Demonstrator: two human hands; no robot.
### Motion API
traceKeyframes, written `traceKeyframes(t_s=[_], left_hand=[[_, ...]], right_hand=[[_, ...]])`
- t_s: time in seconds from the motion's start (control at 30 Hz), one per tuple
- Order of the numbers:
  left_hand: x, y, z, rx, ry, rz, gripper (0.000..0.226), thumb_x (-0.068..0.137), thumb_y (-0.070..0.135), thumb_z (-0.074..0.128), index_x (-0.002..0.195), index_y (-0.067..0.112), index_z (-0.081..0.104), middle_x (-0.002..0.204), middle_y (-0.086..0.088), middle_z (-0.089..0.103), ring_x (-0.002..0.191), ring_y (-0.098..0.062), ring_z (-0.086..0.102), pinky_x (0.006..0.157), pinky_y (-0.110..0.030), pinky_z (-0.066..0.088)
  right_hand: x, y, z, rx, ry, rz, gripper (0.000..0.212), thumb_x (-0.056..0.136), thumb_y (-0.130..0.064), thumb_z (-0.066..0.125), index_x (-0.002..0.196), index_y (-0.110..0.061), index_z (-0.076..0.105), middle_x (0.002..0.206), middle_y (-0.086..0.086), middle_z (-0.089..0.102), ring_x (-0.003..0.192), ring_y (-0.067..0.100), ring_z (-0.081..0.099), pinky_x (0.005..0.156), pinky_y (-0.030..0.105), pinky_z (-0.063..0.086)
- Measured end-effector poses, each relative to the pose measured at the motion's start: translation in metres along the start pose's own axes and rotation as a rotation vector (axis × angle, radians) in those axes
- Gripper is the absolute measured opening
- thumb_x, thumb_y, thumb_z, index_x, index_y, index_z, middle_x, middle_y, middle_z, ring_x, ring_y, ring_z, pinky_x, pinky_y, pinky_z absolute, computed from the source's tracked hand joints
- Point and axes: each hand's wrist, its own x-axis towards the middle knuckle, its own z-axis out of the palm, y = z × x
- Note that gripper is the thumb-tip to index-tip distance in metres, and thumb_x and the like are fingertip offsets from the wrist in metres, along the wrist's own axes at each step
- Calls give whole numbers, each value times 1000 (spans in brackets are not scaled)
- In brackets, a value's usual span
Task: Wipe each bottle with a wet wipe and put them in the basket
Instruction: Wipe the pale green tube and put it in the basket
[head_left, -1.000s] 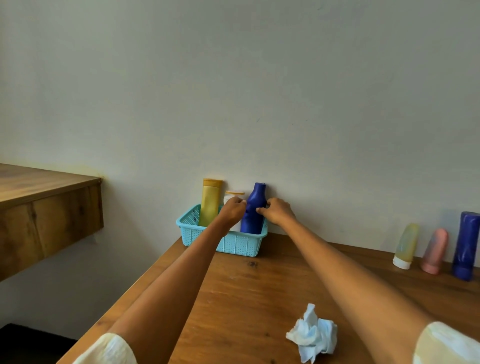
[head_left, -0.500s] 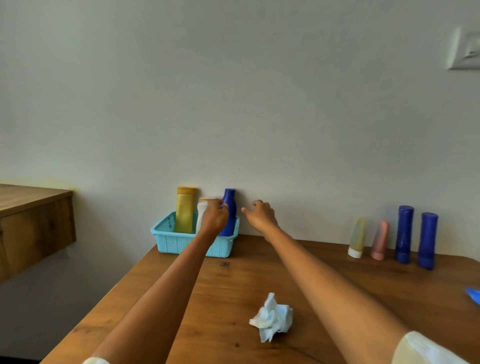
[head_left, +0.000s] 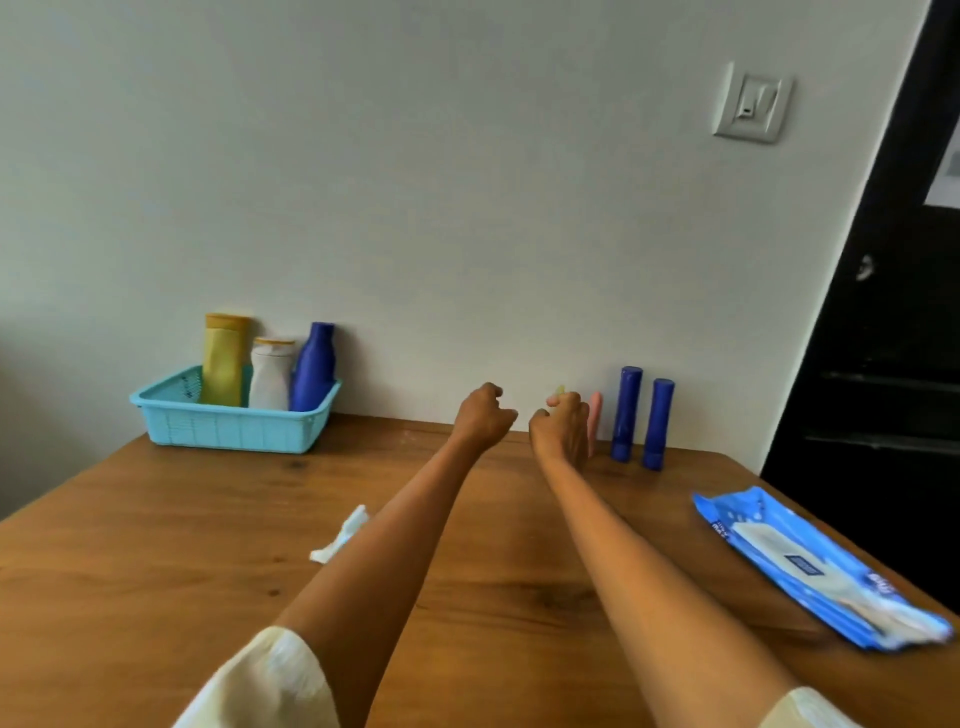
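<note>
Three bottles stand upright in the light blue basket at the far left of the wooden table, close against the wall: a yellow bottle, a white bottle with a tan cap and a dark blue bottle, side by side and touching. Well apart from them, along the wall on the right, two tall blue tubes stand on their caps, just beside each other. Next to those a pink tube peeks out, and a sliver of a yellowish tube shows above the knuckles.

Both arms stretch forward over the middle of the table. The right hand sits right in front of the pink and yellowish tubes, fingers curled toward them; whether it grips one I cannot tell, the back of the hand hides that. The left hand hovers just beside it, fingers loosely curled, holding nothing that shows.

Nearer the person, a crumpled white wipe lies on the table, partly hidden behind the left forearm. On the right edge lies a flat blue pack of wet wipes. Cream sleeves show at the bottom. A light switch is on the wall, with a dark door at the far right.
</note>
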Motion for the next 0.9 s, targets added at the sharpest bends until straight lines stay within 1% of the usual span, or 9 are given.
traceKeyframes(t_s=[0.1, 0.2, 0.3, 0.43, 0.57, 0.67, 0.73, 0.8, 0.9], left_hand=[[14, 7, 29, -9, 1, -23, 54, 90, 14, 60, 138, 2, 40, 137, -15, 48, 125, -28, 47, 100, -34, 41], [34, 13, 52, 19, -36, 21, 58, 89, 11, 60, 141, 3, 36, 141, -14, 43, 127, -27, 45, 100, -33, 40], [55, 24, 62, 34, -65, 51, 61, 89, 10, 60, 143, 3, 31, 145, -13, 39, 131, -27, 41, 105, -34, 38], [79, 26, 66, 21, -136, 43, 63, 89, 12, 62, 143, 3, 32, 144, -13, 42, 130, -28, 42, 107, -35, 37], [90, 17, 63, 48, -234, 36, 59, 88, 1, 58, 142, -1, 34, 138, -14, 47, 126, -29, 46, 104, -35, 40], [96, 10, 58, 15, -243, 66, 12, 87, -1, 56, 98, 4, 57, 107, -17, 52, 101, -27, 51, 88, -34, 44], [95, 7, 53, -32, -242, 69, 13, 86, -1, 59, 80, 10, 54, 96, -13, 50, 91, -23, 48, 82, -33, 43], [92, 1, 46, -69, -234, 90, 11, 86, 0, 61, 96, 3, 63, 101, -17, 55, 96, -25, 51, 87, -34, 46], [87, -5, 28, -117, -184, 118, 43, 87, 2, 63, 128, -1, 53, 126, -17, 55, 117, -28, 51, 100, -35, 44]], right_hand=[[18, 21, -5, 12, -51, 43, 37, 98, -27, 41, 128, -6, 44, 152, 9, 24, 133, 27, 37, 99, 38, 42], [34, 32, -5, 46, -133, 41, 46, 99, -30, 40, 137, -5, 35, 153, 10, 24, 135, 28, 34, 106, 43, 37], [51, 37, -4, 69, -207, 29, 47, 99, -26, 39, 142, -9, 29, 150, 10, 26, 131, 29, 39, 101, 38, 40], [71, 38, -1, 24, -268, 14, 43, 96, -16, 40, 140, -16, 36, 134, 8, 33, 106, 26, 52, 84, 32, 47], [78, 40, 11, 24, -291, 97, 14, 95, -21, 44, 106, -16, 50, 125, 9, 38, 96, 28, 55, 87, 44, 52], [86, 41, 15, 71, -283, 107, 13, 94, -20, 43, 96, -17, 55, 118, 8, 41, 91, 28, 57, 85, 44, 53], [89, 41, 15, 107, -303, 92, 24, 93, -15, 41, 106, -19, 61, 112, 3, 37, 87, 26, 55, 80, 38, 54], [89, 41, 13, 135, -331, 78, 32, 93, -12, 39, 110, -22, 63, 111, 1, 34, 85, 25, 54, 69, 31, 52], [81, 36, 8, 174, -353, 36, 42, 89, -6, 34, 99, -33, 64, 106, 1, 35, 89, 27, 55, 67, 32, 53]])
